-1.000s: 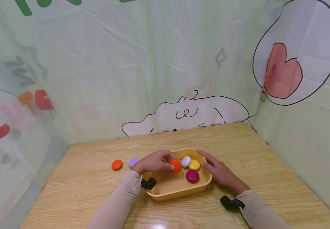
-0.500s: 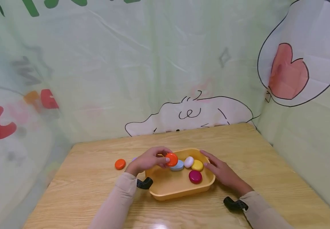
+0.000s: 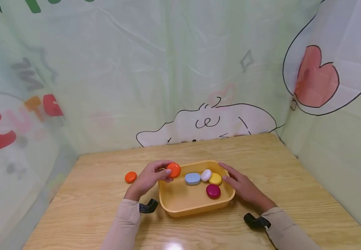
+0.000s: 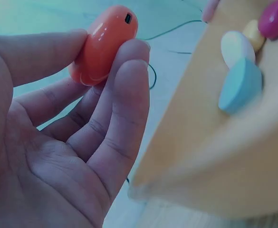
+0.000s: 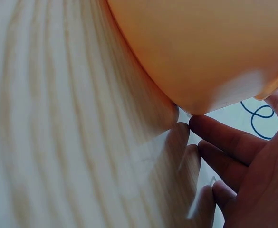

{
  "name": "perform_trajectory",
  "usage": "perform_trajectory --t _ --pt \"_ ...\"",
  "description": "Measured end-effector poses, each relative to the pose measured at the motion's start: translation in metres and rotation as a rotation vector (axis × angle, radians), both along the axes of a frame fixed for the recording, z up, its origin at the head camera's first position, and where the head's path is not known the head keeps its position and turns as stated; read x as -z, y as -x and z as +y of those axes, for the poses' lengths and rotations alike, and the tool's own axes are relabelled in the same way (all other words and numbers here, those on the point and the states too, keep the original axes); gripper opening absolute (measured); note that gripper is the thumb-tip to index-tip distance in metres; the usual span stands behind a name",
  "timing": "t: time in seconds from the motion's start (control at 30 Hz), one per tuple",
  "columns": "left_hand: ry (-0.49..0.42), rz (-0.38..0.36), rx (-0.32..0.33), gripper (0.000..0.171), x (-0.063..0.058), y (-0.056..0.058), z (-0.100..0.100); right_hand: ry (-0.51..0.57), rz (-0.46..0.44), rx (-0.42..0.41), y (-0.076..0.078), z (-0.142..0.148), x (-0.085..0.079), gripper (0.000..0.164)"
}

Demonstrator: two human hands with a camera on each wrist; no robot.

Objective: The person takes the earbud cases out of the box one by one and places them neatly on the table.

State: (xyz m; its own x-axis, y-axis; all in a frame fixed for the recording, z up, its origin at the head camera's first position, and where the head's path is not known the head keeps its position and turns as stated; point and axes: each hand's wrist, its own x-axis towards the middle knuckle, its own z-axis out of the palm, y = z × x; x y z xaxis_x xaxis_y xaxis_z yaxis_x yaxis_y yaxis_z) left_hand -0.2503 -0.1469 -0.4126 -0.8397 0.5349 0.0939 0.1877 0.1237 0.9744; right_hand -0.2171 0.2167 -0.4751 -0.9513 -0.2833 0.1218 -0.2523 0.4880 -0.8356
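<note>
My left hand (image 3: 151, 176) pinches a rounded, glossy orange disc (image 3: 173, 170) between thumb and fingers, over the left rim of a yellow-orange tray (image 3: 180, 203). A small dark slot shows in the disc's edge in the left wrist view. Inside the tray lie a light blue oval piece (image 3: 193, 178), a white piece (image 3: 206, 175), a yellow piece (image 3: 215, 179) and a magenta piece (image 3: 213, 191). At the tray's right end my right hand (image 3: 244, 187) holds the rim, thumb over it; in the right wrist view the other fingers (image 5: 229, 140) touch the outer wall.
Another orange disc (image 3: 131, 177) lies on the wooden table (image 3: 99, 194), left of my left hand. Printed curtains (image 3: 105, 76) hang along the back and sides. Black cameras sit on both wrists.
My left hand has lifted the orange disc from inside the tray and moved left to the rim, uncovering the light blue piece. It now hides the lilac piece. My right hand stays in place.
</note>
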Motion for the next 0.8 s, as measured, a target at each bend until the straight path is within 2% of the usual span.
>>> perform_trajectory --t 0.1,0.33,0.47,0.57,0.8 --pt "-0.013 0.002 -0.014 0.039 0.003 -0.003 -0.006 -0.003 -0.004 0.0 0.001 0.0 0.0 0.055" --pt "-0.034 -0.011 -0.109 0.04 0.007 -0.006 -0.018 0.008 -0.027 0.001 0.001 0.001 -0.001 0.055" --pt "-0.072 -0.023 -0.127 0.043 0.009 -0.008 -0.029 0.019 -0.038 0.005 0.003 0.002 0.0 0.055" --pt "-0.067 -0.015 -0.151 0.044 0.01 -0.01 -0.04 0.021 -0.038 -0.002 0.003 0.001 0.001 0.056" --pt "-0.091 -0.037 -0.276 0.039 0.006 -0.012 -0.072 0.003 -0.025 -0.003 0.002 0.001 0.0 0.057"
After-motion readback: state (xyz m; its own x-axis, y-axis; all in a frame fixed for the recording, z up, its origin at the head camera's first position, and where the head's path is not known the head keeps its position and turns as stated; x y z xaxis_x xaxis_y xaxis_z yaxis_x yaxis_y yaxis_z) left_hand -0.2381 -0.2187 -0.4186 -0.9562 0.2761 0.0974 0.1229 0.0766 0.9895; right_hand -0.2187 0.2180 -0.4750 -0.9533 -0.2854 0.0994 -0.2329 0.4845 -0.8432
